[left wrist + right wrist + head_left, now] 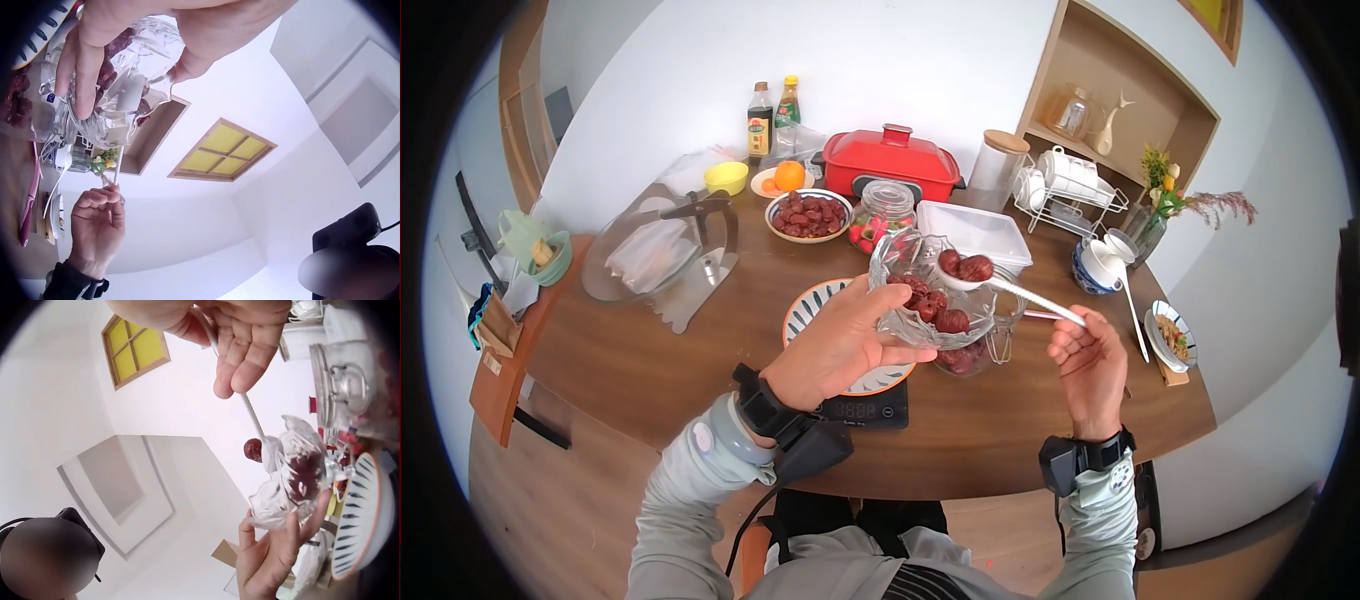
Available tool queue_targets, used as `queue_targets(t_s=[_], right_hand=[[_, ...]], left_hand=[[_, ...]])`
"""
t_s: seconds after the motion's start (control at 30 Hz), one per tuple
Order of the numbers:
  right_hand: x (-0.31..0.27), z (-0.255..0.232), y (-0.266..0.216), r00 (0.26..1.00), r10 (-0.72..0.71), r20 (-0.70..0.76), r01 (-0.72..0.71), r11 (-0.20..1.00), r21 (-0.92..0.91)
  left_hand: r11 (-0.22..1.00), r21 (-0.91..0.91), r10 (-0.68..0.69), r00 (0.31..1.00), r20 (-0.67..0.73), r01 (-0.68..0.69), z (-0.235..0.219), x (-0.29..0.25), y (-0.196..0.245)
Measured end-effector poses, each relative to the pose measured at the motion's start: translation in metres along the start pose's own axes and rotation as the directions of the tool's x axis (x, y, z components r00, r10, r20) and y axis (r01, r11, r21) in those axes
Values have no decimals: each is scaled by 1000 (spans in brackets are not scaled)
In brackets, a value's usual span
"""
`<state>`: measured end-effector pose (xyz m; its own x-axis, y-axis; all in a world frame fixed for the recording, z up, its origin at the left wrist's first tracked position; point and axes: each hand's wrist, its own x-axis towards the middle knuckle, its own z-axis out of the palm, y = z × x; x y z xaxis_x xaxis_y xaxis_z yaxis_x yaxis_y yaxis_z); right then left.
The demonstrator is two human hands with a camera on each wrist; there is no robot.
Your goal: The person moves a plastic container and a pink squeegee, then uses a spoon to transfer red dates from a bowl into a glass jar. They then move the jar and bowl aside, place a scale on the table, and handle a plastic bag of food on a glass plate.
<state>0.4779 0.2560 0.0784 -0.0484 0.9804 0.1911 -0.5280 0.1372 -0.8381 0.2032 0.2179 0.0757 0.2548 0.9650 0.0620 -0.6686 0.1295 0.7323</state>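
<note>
Pinched in our right hand (1088, 362), the spoon (1020, 293) runs toward 10 o'clock, its dates (966, 266) poised over the glass bowl (930, 290) our left hand (840, 345) cups from below.

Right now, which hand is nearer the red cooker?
Left. The left hand holds the glass bowl just before the red cooker; the right hand is farther back.

Red cooker (890, 162), cup rack (1068, 188), maybe soy bottles (761, 121) at back.
</note>
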Motion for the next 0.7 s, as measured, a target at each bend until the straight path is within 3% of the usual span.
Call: queue_targets(t_s=[0.1, 0.2, 0.27, 0.37, 0.47, 0.5, 0.6, 0.7], right_hand=[[7, -6, -15, 993, -105, -47, 102, 992, -78], [8, -11, -23, 963, -267, -46, 243, 928, -283], [6, -11, -23, 956, -288, 47, 280, 861, -426], [-6, -5, -21, 925, -234, 298, 379, 588, -714], [-15, 8, -32, 771, -353, 530, 621, 233, -749], [-21, 15, -36, 775, -385, 501, 622, 319, -715], [-24, 28, -36, 672, -296, 679, 736, 375, -564], [-26, 34, -26, 675, -190, 713, 729, 326, -602]], left_hand=[[999, -33, 6, 1000, 12, -5, -4, 2, -2], [999, -46, -1, 1000, 4, 2, -11, 2, -2], [999, -37, 0, 1000, -5, 0, -14, 2, -2], [1000, -15, 10, 1000, -7, -10, -16, 1, 0], [1000, 9, 6, 1000, 1, -6, -17, -2, 2], [1000, 17, 11, 1000, 7, -11, -19, -2, 1], [995, 99, -2, 1000, -1, 3, -19, -4, 2], [985, 169, -24, 999, 26, 19, -13, -6, 5]])
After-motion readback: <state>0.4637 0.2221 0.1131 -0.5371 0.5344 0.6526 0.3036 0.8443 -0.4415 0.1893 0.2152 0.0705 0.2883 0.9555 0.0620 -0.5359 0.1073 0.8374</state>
